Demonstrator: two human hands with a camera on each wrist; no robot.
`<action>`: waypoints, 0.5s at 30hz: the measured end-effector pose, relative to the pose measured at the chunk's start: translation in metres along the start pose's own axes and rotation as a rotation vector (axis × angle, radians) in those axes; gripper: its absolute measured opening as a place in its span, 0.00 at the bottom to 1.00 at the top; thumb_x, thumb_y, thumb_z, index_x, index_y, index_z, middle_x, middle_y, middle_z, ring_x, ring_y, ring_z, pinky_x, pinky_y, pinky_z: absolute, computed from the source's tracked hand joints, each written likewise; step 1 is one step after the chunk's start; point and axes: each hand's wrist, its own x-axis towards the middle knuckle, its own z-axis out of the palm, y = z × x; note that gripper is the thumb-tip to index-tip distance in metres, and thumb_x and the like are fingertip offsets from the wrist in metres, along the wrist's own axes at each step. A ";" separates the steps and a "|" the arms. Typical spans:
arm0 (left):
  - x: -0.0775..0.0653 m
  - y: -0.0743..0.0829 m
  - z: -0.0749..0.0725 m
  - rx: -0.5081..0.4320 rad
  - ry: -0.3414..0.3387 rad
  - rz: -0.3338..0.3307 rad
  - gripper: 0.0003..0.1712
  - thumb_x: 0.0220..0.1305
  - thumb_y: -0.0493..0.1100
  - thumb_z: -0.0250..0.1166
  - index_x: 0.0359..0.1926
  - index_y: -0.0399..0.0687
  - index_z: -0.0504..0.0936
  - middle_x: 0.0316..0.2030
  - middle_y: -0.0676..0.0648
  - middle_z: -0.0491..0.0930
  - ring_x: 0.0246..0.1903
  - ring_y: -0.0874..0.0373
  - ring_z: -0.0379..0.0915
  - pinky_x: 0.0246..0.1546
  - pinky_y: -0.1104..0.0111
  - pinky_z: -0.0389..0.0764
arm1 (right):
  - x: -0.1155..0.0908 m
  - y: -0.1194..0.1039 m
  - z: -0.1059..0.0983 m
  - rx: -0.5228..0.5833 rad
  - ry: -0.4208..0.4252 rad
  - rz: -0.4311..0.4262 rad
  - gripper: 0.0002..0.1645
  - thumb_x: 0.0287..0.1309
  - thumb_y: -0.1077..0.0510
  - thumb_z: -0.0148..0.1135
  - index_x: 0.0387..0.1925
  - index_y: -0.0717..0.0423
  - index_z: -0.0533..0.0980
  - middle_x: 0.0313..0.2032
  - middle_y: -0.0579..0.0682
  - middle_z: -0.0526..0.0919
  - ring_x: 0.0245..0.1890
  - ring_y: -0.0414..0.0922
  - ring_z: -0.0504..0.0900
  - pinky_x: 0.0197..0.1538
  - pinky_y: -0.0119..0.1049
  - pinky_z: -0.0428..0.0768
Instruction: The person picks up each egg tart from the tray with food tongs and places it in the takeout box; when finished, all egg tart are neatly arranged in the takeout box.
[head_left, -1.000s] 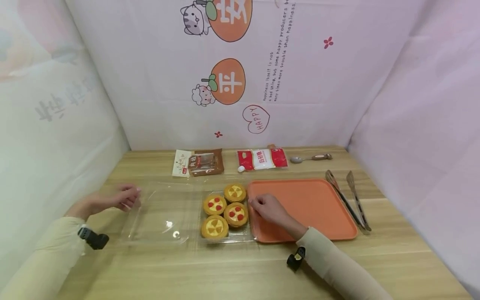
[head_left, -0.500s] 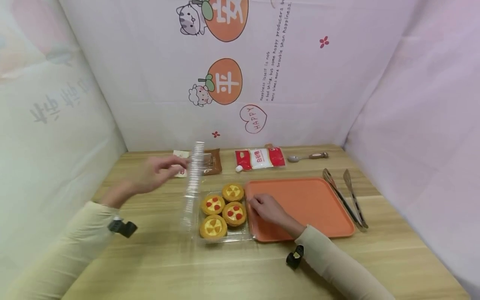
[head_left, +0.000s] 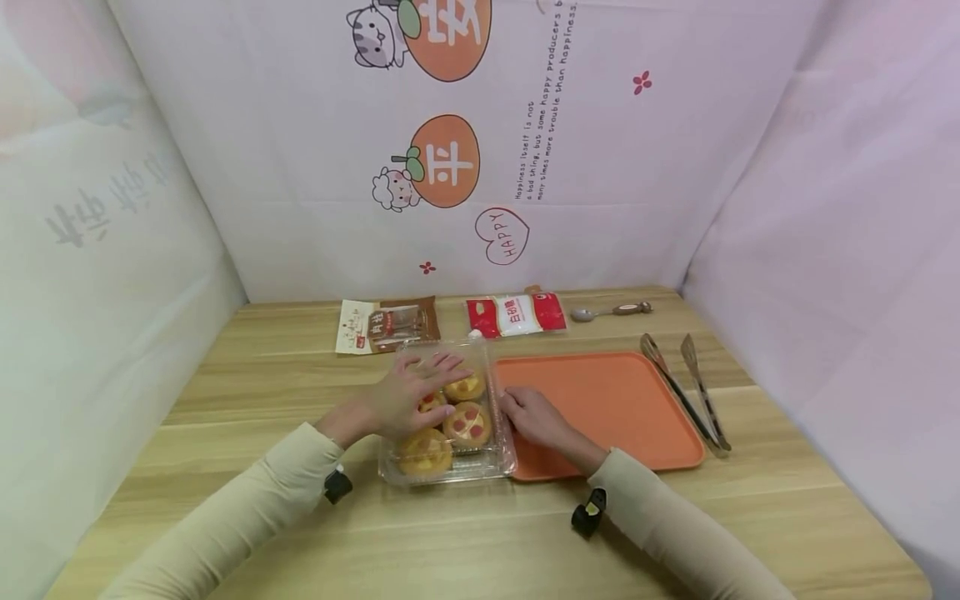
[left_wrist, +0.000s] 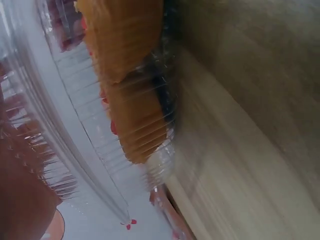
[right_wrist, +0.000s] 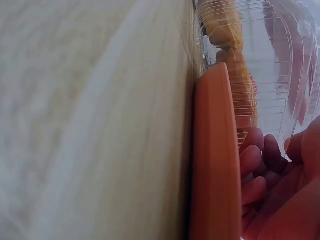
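Note:
A clear plastic clamshell box [head_left: 476, 468] holds several round egg tarts [head_left: 468, 427], some topped with red pieces, and its lid lies over them. My left hand [head_left: 408, 400] rests on the lid with fingers spread. In the left wrist view the ridged box wall [left_wrist: 80, 107] and the tarts' brown sides [left_wrist: 135, 115] fill the left half. My right hand [head_left: 534, 415] is at the box's right edge, above the tray's left rim. Its curled fingers and thumb hold that edge in the right wrist view, beside the ridged wall [right_wrist: 245, 95].
An orange tray [head_left: 600, 408] lies right of the box, with metal tongs [head_left: 693, 392] beyond it. Along the back are a brown-and-white packet [head_left: 390, 325], a red-and-white bag [head_left: 517, 315] and a spoon [head_left: 611, 312]. Cloth walls enclose the wooden table [head_left: 262, 375].
My left hand has swung the lid up from the left and over onto the box, and now lies on it. My right hand has stayed at the box's right edge.

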 end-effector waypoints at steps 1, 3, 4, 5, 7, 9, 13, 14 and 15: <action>0.000 0.001 0.000 0.005 -0.005 -0.008 0.33 0.71 0.56 0.55 0.73 0.53 0.63 0.73 0.42 0.56 0.73 0.44 0.49 0.67 0.41 0.51 | 0.000 0.000 0.000 0.017 0.000 0.010 0.22 0.75 0.53 0.43 0.24 0.54 0.72 0.19 0.46 0.72 0.22 0.41 0.71 0.29 0.35 0.70; 0.001 0.002 0.000 0.019 -0.016 -0.022 0.32 0.71 0.56 0.54 0.72 0.55 0.64 0.73 0.43 0.56 0.73 0.44 0.49 0.67 0.41 0.50 | 0.000 0.001 -0.001 0.028 0.004 0.027 0.22 0.75 0.53 0.42 0.23 0.54 0.71 0.19 0.46 0.71 0.22 0.41 0.71 0.29 0.35 0.70; 0.001 0.003 0.000 0.027 -0.025 -0.028 0.32 0.71 0.56 0.54 0.72 0.55 0.65 0.73 0.44 0.57 0.73 0.44 0.49 0.68 0.41 0.50 | 0.002 0.001 -0.003 0.032 0.005 0.041 0.23 0.75 0.53 0.42 0.23 0.54 0.72 0.19 0.46 0.71 0.22 0.41 0.71 0.29 0.35 0.70; 0.001 0.003 0.000 0.032 -0.037 -0.035 0.31 0.71 0.57 0.54 0.72 0.56 0.65 0.73 0.44 0.56 0.73 0.45 0.49 0.68 0.42 0.49 | 0.004 0.002 -0.005 0.031 0.006 0.055 0.24 0.76 0.52 0.41 0.23 0.54 0.72 0.19 0.47 0.72 0.21 0.42 0.71 0.29 0.35 0.69; 0.001 0.004 0.001 0.044 -0.050 -0.043 0.31 0.71 0.57 0.53 0.71 0.57 0.65 0.74 0.45 0.56 0.73 0.45 0.49 0.69 0.42 0.47 | 0.013 0.002 -0.010 0.046 -0.007 0.088 0.24 0.75 0.52 0.41 0.25 0.56 0.75 0.20 0.50 0.75 0.22 0.43 0.73 0.29 0.35 0.71; 0.001 0.004 0.001 0.048 -0.052 -0.045 0.30 0.71 0.57 0.53 0.71 0.58 0.66 0.74 0.45 0.56 0.73 0.45 0.49 0.69 0.42 0.46 | 0.027 0.000 -0.017 0.068 -0.017 0.123 0.24 0.75 0.50 0.42 0.32 0.60 0.77 0.25 0.54 0.79 0.24 0.46 0.75 0.30 0.36 0.74; 0.000 0.003 0.002 0.067 -0.044 -0.045 0.30 0.71 0.57 0.53 0.70 0.58 0.67 0.73 0.46 0.57 0.73 0.46 0.50 0.69 0.42 0.47 | 0.060 -0.001 -0.029 0.156 -0.028 0.187 0.27 0.74 0.45 0.45 0.46 0.66 0.76 0.37 0.59 0.82 0.31 0.50 0.80 0.32 0.39 0.78; -0.001 0.003 0.002 0.073 -0.043 -0.045 0.29 0.71 0.57 0.53 0.70 0.58 0.67 0.73 0.46 0.57 0.73 0.46 0.50 0.69 0.42 0.47 | 0.068 -0.001 -0.031 0.165 -0.033 0.201 0.28 0.73 0.44 0.46 0.46 0.66 0.76 0.36 0.58 0.82 0.30 0.50 0.80 0.31 0.39 0.78; -0.001 0.002 0.003 0.079 -0.045 -0.044 0.29 0.71 0.58 0.52 0.70 0.59 0.67 0.73 0.46 0.57 0.73 0.46 0.50 0.69 0.42 0.47 | 0.075 0.000 -0.031 0.168 -0.038 0.212 0.28 0.72 0.44 0.47 0.44 0.66 0.77 0.34 0.57 0.82 0.28 0.49 0.79 0.30 0.39 0.77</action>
